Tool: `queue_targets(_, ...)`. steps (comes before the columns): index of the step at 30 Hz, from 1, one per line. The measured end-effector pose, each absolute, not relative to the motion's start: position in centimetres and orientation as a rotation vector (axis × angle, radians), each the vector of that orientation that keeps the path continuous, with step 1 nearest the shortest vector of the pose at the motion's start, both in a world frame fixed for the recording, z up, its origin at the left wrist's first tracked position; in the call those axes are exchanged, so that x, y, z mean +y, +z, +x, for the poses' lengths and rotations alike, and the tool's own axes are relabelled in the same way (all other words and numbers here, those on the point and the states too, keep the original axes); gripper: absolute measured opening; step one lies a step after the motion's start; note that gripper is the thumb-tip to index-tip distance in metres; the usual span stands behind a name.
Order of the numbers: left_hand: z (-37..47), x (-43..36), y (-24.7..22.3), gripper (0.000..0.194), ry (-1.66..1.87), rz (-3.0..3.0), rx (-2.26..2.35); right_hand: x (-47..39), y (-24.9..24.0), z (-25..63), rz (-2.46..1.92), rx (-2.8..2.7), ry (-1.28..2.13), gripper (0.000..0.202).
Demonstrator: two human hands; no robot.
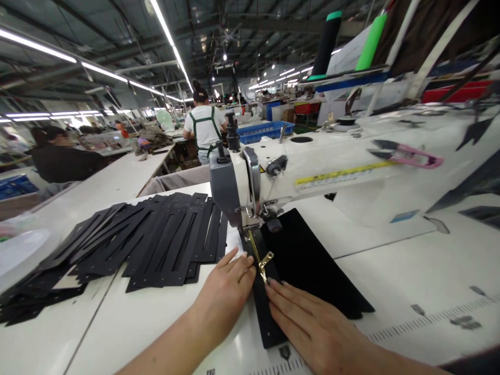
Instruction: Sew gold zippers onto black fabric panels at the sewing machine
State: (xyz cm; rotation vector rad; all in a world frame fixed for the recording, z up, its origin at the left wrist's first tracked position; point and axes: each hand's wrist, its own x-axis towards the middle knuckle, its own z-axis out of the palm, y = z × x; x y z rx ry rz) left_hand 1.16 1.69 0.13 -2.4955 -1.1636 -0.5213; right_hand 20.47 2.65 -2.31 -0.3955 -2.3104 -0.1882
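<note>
Left hand [227, 285] and right hand [312, 323] open, fingers flat, either side of zip [255, 251] on black strip [265, 325], likely to steady both straight into machine [224, 185]. Strip's free end points to surface's [136, 323] near edge.

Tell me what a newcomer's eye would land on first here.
Probably the gold zipper on the black strip, between the left hand and right hand. Next, the fanned pile of slotted black pieces at left, then the bright green thread cone above the white sewing machine at upper right.
</note>
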Motion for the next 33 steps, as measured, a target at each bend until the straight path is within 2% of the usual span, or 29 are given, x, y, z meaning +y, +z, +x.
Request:
queue_targets(14, -0.3, 4.5, -0.2, 0.028, -0.577, -2.485, -1.101, 5.7, -2.5, 19.3, -0.384, -2.341, -0.213, 0.043)
queue_targets(21, -0.9, 4.9, -1.2, 0.028, -0.537, -2.444, -1.271, 7.0, -3.0, 18.8, -0.400, -2.370, -0.161, 0.043)
queue_targets(24, -1.1, 5.1, -1.6, 0.028, -0.529, -2.436, -1.281, 7.2, -2.0, 19.1, -0.383, -2.428, -0.055, 0.035)
queue_targets(26, -1.1, 5.2, -1.7, 0.027, -0.527, -2.447, -1.289, 7.4, -0.8, 19.2, -0.406, -2.492, 0.156, 0.031)
queue_targets(29, -1.0, 5.1, -1.2, 0.024, -0.492, -2.474, -1.335, 8.4, 0.5, 18.8, -0.673, -2.473, 0.435, 0.021)
queue_targets(33, -0.5, 4.4, -0.4, 0.026, -0.443, -2.483, -1.381, 10.8, 0.5, 16.9, -1.142, -2.401, 0.376, 0.011)
